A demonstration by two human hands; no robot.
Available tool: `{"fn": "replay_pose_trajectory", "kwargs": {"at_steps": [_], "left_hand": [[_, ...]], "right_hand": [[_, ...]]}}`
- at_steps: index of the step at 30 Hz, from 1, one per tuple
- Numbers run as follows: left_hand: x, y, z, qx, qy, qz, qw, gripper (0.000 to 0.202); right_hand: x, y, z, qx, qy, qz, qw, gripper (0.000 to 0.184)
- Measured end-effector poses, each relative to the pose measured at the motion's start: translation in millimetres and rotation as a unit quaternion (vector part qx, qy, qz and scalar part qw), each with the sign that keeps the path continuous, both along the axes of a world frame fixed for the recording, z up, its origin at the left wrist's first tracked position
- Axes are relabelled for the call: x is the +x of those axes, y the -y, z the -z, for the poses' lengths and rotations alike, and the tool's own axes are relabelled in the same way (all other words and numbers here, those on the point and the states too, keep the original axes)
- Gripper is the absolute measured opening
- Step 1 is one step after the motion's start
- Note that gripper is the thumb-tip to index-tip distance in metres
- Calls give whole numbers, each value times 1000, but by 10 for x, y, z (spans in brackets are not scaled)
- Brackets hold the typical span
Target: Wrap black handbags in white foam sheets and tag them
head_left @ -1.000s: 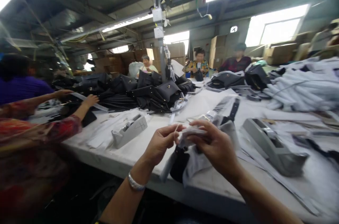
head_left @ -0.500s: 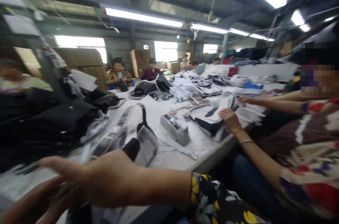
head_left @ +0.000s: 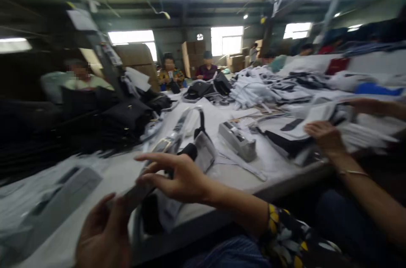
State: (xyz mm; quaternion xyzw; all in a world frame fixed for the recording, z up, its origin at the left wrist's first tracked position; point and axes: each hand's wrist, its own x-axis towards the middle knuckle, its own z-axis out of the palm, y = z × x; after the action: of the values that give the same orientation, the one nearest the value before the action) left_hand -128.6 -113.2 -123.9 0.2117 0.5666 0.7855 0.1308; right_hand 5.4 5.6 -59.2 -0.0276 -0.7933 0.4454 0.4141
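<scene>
At the lower left, my left hand (head_left: 103, 232) closes its thumb and fingers on a grey strap-like strip (head_left: 136, 197). My right hand (head_left: 184, 177) is at the strip's upper end, thumb and fingers against it while the index finger stretches out above. A pale strap edge curves down below the strip beside a black piece (head_left: 152, 213). Just beyond my right hand lie a grey and black bag part (head_left: 204, 151) and clear-wrapped straps (head_left: 173, 139). Blur hides exactly what the strip is.
A grey tape dispenser (head_left: 237, 141) stands mid-table; another grey dispenser (head_left: 63, 204) is at left. Black bags (head_left: 127, 118) pile up behind it. On my right, a co-worker's hands (head_left: 326, 137) hold a white and black bag piece (head_left: 293, 128). White strips (head_left: 253, 86) heap farther back.
The view has swung left and down. My right hand, large and blurred low at the left before, is now farther from the camera, and the grey strip shows between my hands.
</scene>
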Motion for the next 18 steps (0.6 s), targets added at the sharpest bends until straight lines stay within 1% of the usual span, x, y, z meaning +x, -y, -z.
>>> {"fn": "replay_pose_trajectory", "kwargs": {"at_steps": [1,2,3,4,5,6,7,8,9,10,11,12,13,14,15,16,17,18], "left_hand": [[11,91,0,5,-25,-36,999,40],[36,150,-7,11,-81,-74,994,33],[68,193,-21,15,-162,-114,980,25],[105,232,-40,19,-271,-144,952,20],[142,277,-61,23,-376,-171,910,19],[177,329,-80,26,-462,-182,867,20],[204,386,-92,30,-517,-182,836,21],[219,442,-92,29,-535,-183,824,20],[221,490,-76,19,-516,-186,836,19],[207,524,-44,4,-462,-189,867,18],[178,541,3,-5,-374,-191,908,19],[136,541,61,-2,-262,-184,947,23],[86,529,126,13,-138,-167,976,30],[31,512,191,34,-20,-143,989,38],[-20,497,252,57,76,-119,988,44],[-61,492,304,74,140,-101,982,49],[-86,503,342,79,172,-93,977,51],[-89,533,364,75,175,-98,977,51]], "right_hand": [[-14,-15,24,66,-7,8,998,43],[-29,-43,46,128,-9,18,992,44],[-41,-79,64,188,-9,30,982,47],[-52,-120,81,241,-4,42,970,51],[-62,-162,97,285,4,57,957,55],[-71,-202,114,321,13,73,944,57],[-80,-239,130,350,20,89,932,55],[-93,-270,148,372,22,105,922,52],[-108,-295,166,385,19,118,915,47],[-127,-314,185,391,11,124,912,42],[-147,-326,202,388,-3,125,913,37],[-168,-332,217,378,-21,121,918,33],[-187,-335,229,361,-40,114,925,30],[-201,-336,238,338,-57,110,933,28],[-210,-339,242,316,-71,113,939,26],[-213,-345,244,305,-77,121,941,24],[-212,-355,242,307,-77,133,939,21],[-207,-368,240,318,-73,144,934,18]]}}
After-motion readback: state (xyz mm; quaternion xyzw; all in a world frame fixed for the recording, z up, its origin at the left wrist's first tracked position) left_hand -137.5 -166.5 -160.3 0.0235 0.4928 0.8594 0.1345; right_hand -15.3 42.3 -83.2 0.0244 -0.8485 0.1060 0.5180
